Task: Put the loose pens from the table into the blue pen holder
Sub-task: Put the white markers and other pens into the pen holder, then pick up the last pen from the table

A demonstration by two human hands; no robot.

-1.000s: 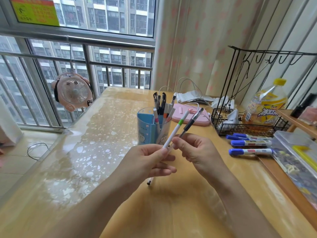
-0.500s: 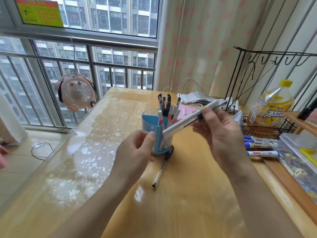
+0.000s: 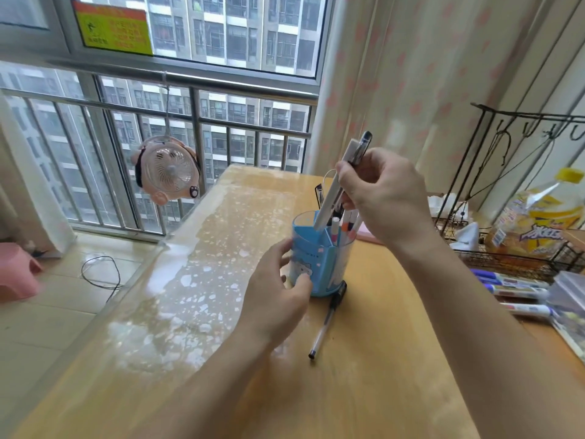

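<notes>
The blue pen holder (image 3: 319, 264) stands mid-table with several pens upright in it. My right hand (image 3: 384, 198) hovers over it, gripping two pens (image 3: 340, 182), one white and one dark, tilted with their lower ends just inside the holder's rim. My left hand (image 3: 275, 296) rests against the holder's near left side, thumb and fingers touching its wall. One loose pen (image 3: 327, 321) with a black cap lies on the table, leaning against the holder's base.
Three blue-capped markers (image 3: 519, 291) lie at the right by a clear plastic box (image 3: 569, 299). A black wire basket (image 3: 506, 261) with a yellow bottle (image 3: 538, 223) stands behind them. A pink fan (image 3: 167, 169) hangs on the window rail beyond the table's left edge.
My right hand lifted the two pens from level above the holder to steeply tilted, tips now entering it. My left hand closed in on the holder's side.
</notes>
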